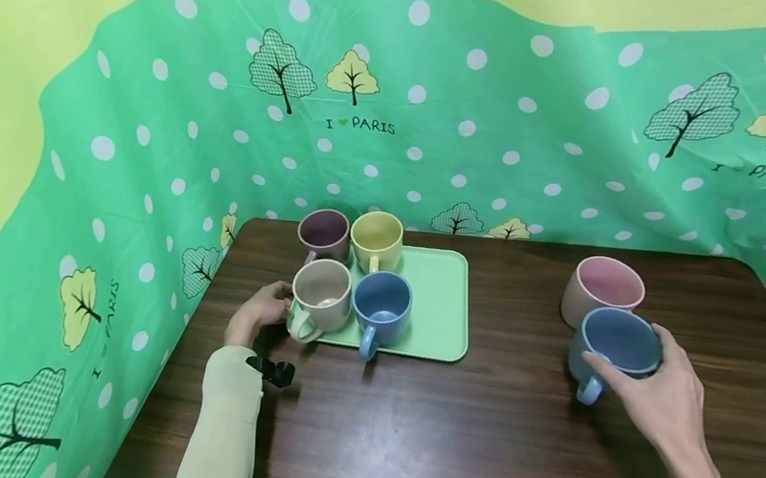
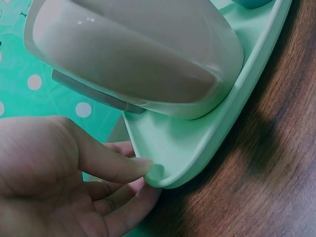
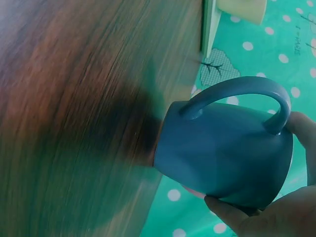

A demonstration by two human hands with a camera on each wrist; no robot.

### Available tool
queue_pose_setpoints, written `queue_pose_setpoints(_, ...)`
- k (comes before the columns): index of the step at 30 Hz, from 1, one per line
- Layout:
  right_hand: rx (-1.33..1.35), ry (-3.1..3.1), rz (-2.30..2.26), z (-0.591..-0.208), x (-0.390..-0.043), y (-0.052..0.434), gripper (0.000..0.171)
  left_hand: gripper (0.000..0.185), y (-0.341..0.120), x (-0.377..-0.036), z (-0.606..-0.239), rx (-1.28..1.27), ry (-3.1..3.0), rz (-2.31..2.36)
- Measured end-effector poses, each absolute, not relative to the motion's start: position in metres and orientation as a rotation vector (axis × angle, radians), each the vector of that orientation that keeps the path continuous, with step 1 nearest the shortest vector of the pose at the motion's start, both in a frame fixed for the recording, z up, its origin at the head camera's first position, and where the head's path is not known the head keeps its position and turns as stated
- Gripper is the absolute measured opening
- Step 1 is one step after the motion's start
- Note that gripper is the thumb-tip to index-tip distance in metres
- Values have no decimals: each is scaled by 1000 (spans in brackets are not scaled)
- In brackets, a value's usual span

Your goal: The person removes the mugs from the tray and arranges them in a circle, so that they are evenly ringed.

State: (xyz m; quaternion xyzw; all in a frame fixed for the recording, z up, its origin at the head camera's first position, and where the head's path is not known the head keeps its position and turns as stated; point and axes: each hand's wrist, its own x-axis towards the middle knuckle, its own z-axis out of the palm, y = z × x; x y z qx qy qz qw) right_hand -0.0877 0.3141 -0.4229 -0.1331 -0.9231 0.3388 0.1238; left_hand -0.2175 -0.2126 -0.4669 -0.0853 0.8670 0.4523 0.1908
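My left hand (image 1: 262, 310) pinches the near left corner of a light green tray (image 1: 443, 308); in the left wrist view the thumb lies on its rim. Beside those fingers stands an off-white mug (image 2: 148, 54) on the tray. A blue mug (image 1: 384, 298), a yellow mug (image 1: 377, 236) and a purple mug (image 1: 325, 231) are grouped with it on the tray's left part. Over at the right, my right hand (image 1: 672, 397) grips a second blue mug (image 3: 222, 148) across its rim, thumb and fingers on opposite sides. Its handle points toward me.
A pink mug (image 1: 603, 288) stands just behind the held blue mug, partly covered by it. The dark wooden table (image 1: 409, 446) is bordered at the back and left by a green dotted cloth (image 1: 446, 131) hanging like a wall.
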Motion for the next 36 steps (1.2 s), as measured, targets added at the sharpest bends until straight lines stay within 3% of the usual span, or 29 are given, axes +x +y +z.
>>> queue_pose_setpoints(36,-511,-2852,1112,-426,-90,366,112,44,-213,-219,-468,-233,2442,1281)
